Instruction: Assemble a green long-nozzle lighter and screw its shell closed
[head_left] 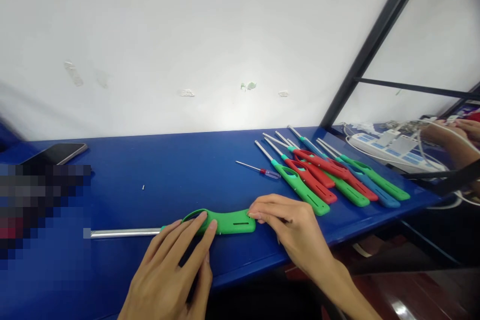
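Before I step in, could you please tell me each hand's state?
Left hand: open, laid across the green lighter.
Right hand: closed in a pinch at that lighter's butt end; whether it holds anything cannot be told.

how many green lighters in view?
4 visible. One green lighter under the left hand. Three in the pile: left one, middle one, partly covered, and right one. The overlap may hide more.

A patchy white wall (168, 35) stands behind the blue table (180, 167).
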Tool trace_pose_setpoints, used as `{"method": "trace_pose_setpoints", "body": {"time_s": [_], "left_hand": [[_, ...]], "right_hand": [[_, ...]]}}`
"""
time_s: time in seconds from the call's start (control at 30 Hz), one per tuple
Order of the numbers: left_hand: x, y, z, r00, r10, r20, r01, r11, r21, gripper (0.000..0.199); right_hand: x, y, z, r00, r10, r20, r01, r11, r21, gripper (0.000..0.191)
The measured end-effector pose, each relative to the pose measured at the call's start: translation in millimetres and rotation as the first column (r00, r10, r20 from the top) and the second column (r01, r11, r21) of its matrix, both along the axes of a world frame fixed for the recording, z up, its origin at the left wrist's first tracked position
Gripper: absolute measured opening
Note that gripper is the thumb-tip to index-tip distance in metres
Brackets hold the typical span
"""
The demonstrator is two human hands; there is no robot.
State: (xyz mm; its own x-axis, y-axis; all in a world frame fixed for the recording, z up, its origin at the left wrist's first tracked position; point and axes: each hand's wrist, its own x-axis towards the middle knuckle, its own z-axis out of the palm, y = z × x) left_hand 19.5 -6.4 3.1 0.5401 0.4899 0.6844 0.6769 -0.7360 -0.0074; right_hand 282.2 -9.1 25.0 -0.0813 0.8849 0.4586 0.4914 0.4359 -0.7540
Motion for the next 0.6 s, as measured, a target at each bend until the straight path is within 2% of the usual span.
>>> {"method": "trace_pose_setpoints", "body": {"time_s": [0.17,0.3,0.4,0.6], "left_hand": [[0,0,0.1,1.000,0.001,0.014,-0.001,1.000,0.011,0.047],[3,1,2.8,0.999,-0.004,0.035,0.003,1.000,0.017,0.043],[4,2,3.5,1.000,0.003,0.031,-0.004,1.000,0.027,0.042],[2,3,2.0,1.000,0.003,0.018,-0.004,0.999,0.041,0.042]], "right_hand": [[-1,-1,-6.9,0.983,-0.025,0.182,-0.007,0.985,0.173,0.030],[-2,-4,-5.8,0.961,-0.016,0.277,-0.042,0.979,0.201,0.027],[-3,-9,0.1,0.971,-0.033,0.236,-0.013,0.981,0.191,0.020],[-4,-14,6.3,0.991,-0.037,0.129,0.013,0.984,0.180,0.027]]}}
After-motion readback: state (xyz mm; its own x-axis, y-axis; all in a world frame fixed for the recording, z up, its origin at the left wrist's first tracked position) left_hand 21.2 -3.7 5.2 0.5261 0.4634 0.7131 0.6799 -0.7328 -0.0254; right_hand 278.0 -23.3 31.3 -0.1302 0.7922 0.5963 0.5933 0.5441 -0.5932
